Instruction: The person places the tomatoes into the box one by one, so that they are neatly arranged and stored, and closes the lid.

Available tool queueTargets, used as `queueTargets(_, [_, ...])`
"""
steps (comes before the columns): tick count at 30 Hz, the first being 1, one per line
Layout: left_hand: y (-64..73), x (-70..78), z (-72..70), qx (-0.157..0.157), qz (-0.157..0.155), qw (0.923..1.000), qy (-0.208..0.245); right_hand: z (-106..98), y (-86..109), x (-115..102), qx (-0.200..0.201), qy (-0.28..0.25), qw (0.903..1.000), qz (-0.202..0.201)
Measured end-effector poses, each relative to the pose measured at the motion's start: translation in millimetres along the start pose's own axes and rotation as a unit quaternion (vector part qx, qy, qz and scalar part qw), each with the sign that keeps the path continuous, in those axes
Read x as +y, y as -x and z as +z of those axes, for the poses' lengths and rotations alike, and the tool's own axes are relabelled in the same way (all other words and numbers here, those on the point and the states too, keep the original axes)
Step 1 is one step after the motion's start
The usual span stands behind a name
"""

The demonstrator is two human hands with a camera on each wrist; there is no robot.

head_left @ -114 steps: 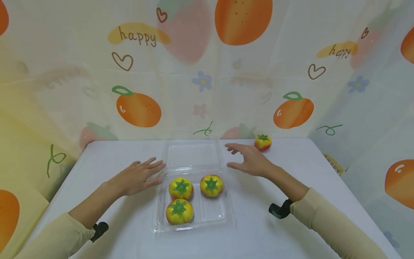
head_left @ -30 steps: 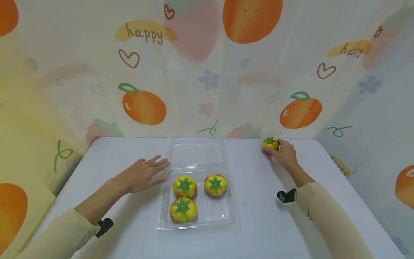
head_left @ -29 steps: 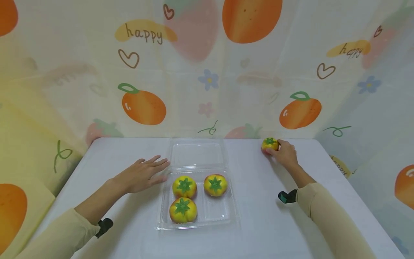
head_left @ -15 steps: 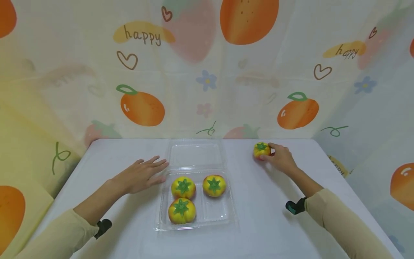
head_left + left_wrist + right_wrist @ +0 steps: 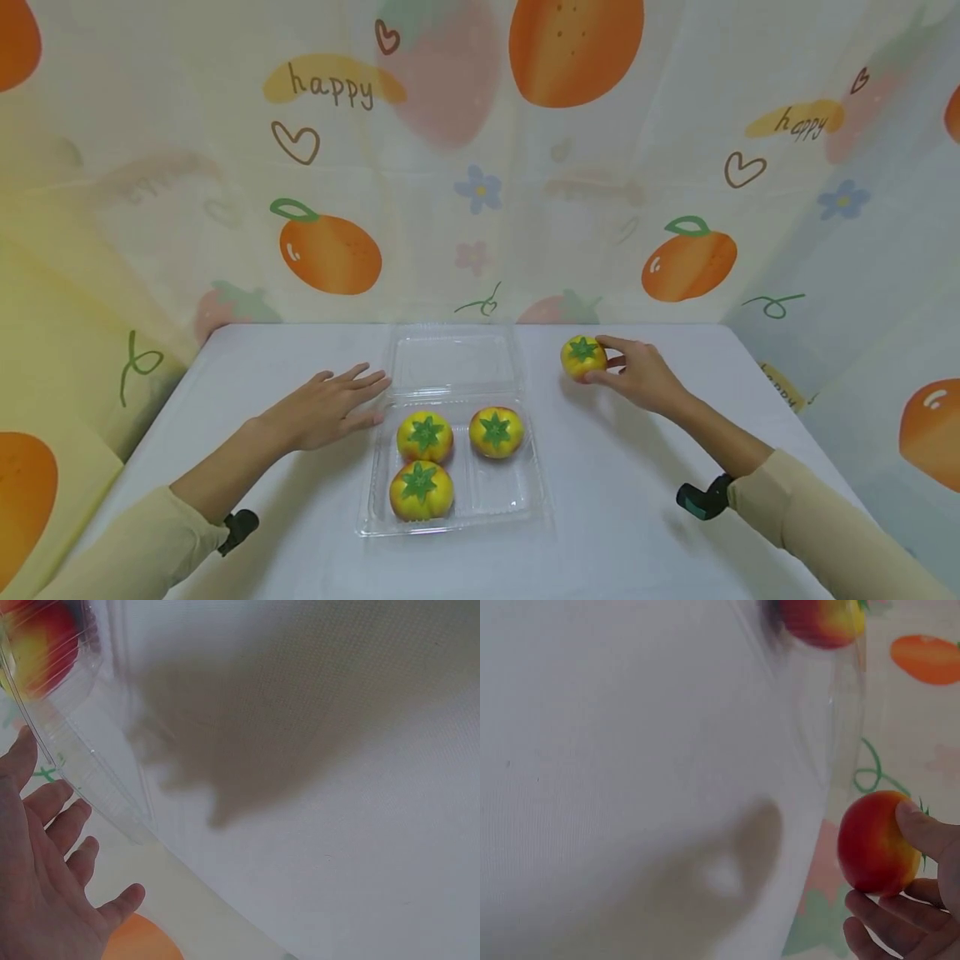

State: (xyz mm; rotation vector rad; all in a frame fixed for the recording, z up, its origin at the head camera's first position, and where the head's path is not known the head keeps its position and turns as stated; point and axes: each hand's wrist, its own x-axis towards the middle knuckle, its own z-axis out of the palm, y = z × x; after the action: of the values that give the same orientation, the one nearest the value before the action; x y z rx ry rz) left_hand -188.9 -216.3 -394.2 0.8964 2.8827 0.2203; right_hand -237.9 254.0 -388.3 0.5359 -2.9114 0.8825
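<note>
My right hand [image 5: 637,375] pinches a yellow-and-red tomato [image 5: 582,358] with a green star-shaped top, between thumb and fingers. In the right wrist view this tomato [image 5: 877,844] is held off the white table, its red underside showing. My left hand [image 5: 322,408] has its fingers spread beside the left edge of a clear plastic clamshell box [image 5: 495,500]; whether the fingertips touch it I cannot tell. The box lies open, its lid [image 5: 453,360] folded back. Inside are 3 similar tomatoes: two on the left side [image 5: 424,437], [image 5: 422,492], one at back right [image 5: 496,432].
A white cloth-covered table [image 5: 600,533] carries the box. Behind it hangs a fruit-print curtain [image 5: 420,217], which also closes in both sides. Dark wrist cameras [image 5: 703,498] sit on both cuffs.
My right hand has taken hold of the tomato at the back right and brought it left and nearer, toward the box. The left hand stays at the box's left edge.
</note>
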Motion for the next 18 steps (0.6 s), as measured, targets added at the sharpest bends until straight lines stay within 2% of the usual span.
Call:
queueTargets(9, [-0.3,-0.7,1.1,0.004,0.006,1.0000,-0.007,1,11.9,-31,-0.015,-0.014,0.9993,-0.031])
queueTargets(18, [0.1,0.1,0.2,0.006,0.003,1.0000,-0.006,3,18.8,-51,-0.042,-0.034,0.9957,-0.076])
